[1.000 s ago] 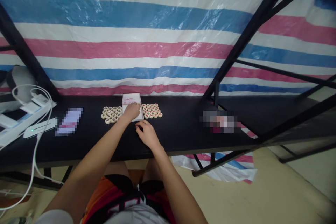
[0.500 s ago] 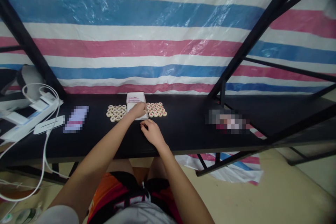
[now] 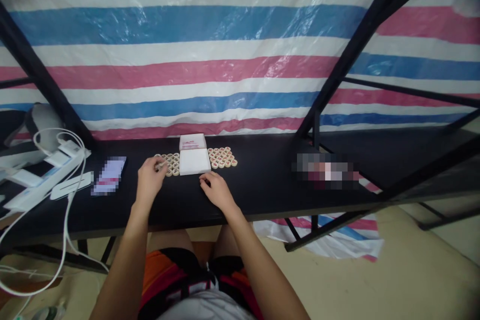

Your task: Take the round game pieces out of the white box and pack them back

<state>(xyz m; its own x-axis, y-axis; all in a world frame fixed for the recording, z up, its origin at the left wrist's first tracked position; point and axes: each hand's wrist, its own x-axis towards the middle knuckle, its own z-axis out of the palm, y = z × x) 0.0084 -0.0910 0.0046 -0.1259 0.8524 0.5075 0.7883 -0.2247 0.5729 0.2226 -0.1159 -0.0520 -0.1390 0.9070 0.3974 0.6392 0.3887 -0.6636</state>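
My left hand (image 3: 150, 175) is at the left edge of a group of round black-marked Chinese chess pieces (image 3: 173, 165), its thumb and fingers closed on one piece (image 3: 161, 165). Part of that group is hidden behind the fingers. Right of it sits an open white box (image 3: 195, 162), its lid (image 3: 192, 142) folded back toward the wall. A second group of pieces, with red markings (image 3: 222, 158), lies in rows along the box's right side. My right hand (image 3: 214, 186) rests on the table just in front of the box, fingers loosely bent and holding nothing.
The black table (image 3: 262, 180) stands against a striped plastic sheet (image 3: 206, 67). Left are a blurred phone (image 3: 109, 175), a white flat object (image 3: 72, 186) and a power strip (image 3: 48, 175) with looping white cables. Black metal posts (image 3: 339, 67) frame the table; blurred items (image 3: 326, 170) lie right.
My left hand has moved left from above the white box to the black-marked pieces, uncovering the box. My right hand stays in place. The view has shifted slightly.
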